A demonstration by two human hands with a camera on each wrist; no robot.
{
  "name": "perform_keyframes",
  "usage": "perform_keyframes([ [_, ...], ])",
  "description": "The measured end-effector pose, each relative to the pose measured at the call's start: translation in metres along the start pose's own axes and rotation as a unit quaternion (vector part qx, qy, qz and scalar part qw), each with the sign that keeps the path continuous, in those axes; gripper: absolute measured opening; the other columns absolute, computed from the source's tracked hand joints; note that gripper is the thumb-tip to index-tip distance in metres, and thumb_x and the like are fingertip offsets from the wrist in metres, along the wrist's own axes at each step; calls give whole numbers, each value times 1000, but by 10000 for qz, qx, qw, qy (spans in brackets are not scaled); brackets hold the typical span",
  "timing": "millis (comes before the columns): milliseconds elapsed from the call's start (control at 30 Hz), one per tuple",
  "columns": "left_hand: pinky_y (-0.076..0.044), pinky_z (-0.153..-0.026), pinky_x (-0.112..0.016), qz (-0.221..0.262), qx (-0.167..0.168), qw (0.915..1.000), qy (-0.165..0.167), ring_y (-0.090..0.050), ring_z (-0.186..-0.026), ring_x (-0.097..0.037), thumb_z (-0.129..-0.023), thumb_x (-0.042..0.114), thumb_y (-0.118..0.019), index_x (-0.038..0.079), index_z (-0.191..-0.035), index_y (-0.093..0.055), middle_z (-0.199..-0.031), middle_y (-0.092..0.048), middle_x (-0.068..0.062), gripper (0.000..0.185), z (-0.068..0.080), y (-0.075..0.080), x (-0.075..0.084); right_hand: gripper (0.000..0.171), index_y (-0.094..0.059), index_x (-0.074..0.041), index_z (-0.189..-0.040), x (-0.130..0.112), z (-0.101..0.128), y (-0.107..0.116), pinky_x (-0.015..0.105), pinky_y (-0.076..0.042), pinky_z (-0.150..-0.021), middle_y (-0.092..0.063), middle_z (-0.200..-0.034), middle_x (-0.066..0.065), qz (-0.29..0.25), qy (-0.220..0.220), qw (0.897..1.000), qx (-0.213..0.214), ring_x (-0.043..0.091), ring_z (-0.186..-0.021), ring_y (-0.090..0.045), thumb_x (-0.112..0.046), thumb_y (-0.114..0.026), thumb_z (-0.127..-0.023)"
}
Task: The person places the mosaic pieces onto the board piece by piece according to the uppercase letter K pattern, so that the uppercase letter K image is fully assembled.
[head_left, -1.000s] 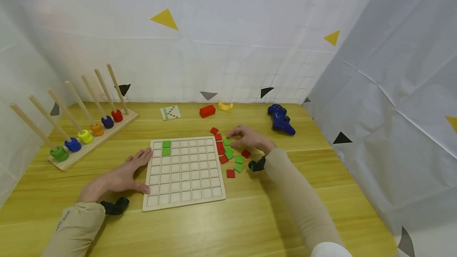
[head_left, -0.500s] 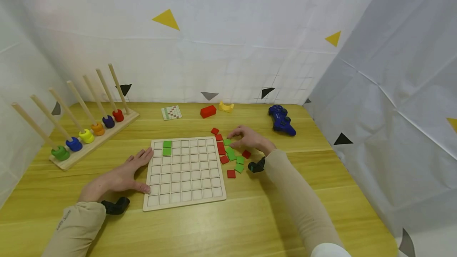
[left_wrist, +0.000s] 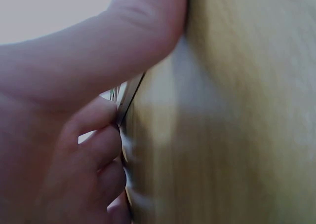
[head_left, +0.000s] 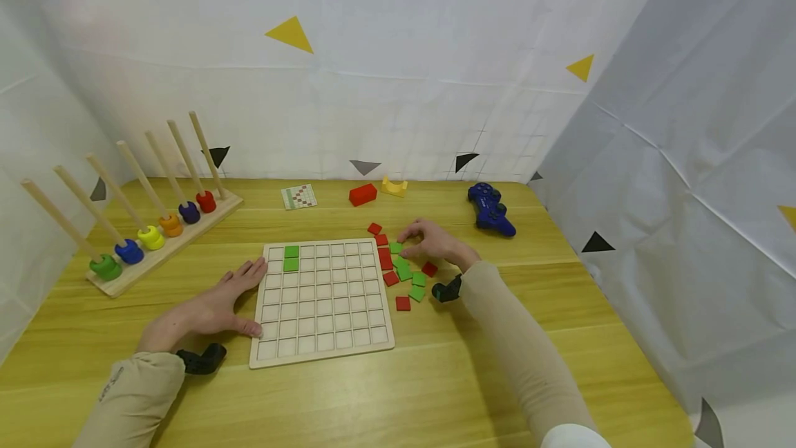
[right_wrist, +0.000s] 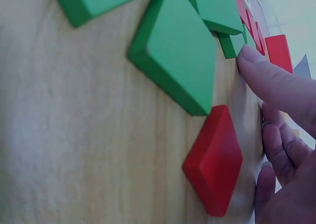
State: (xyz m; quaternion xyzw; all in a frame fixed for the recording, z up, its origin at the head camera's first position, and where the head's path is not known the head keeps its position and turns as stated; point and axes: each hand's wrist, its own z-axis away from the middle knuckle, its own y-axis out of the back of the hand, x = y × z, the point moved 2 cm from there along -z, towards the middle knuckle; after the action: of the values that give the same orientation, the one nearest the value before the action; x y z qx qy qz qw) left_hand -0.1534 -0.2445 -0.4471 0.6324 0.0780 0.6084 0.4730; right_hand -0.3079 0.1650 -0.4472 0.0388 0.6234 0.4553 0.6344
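My left hand (head_left: 214, 303) lies flat beside the pale wooden grid board (head_left: 332, 341), fingertips and thumb at its left edge. In the left wrist view my thumb (left_wrist: 143, 31) stretches over the table, with the board's edge (left_wrist: 129, 96) behind it. Two green square tiles (head_left: 291, 252) sit in the board's upper left cells. My right hand (head_left: 437, 240) is low over the loose tiles right of the board, its thumb and index finger parted around a green tile (head_left: 395, 248). In the right wrist view the thumb tip is right at a green tile's (right_wrist: 230, 45) edge.
Several loose tiles lie nearby, including a red tile (head_left: 429, 269). A peg stand (head_left: 168, 244) with coloured rings is on the left. Farther back are a patterned card (head_left: 299, 196), a red block (head_left: 363, 194), a yellow arch (head_left: 394, 187) and a blue game controller (head_left: 490, 209).
Both hands stay nearly in place. A green tile just below my right thumb shifted slightly to the right between the first and second frames; since then nothing has visibly moved.
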Motion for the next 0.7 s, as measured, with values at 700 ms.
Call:
perform_keyframes([
  [700, 2, -117, -68, 31, 0, 10000, -18, 5, -149, -52, -76, 41, -84, -7, -157, -14, -164, -1, -29, 117, 0, 0, -1, 20, -72, -14, -108, 6, 1, -1, 43, -43, -102, -54, -121, 6, 178, 160, 9996, 125, 25, -111, -50, -22, -76, -91],
])
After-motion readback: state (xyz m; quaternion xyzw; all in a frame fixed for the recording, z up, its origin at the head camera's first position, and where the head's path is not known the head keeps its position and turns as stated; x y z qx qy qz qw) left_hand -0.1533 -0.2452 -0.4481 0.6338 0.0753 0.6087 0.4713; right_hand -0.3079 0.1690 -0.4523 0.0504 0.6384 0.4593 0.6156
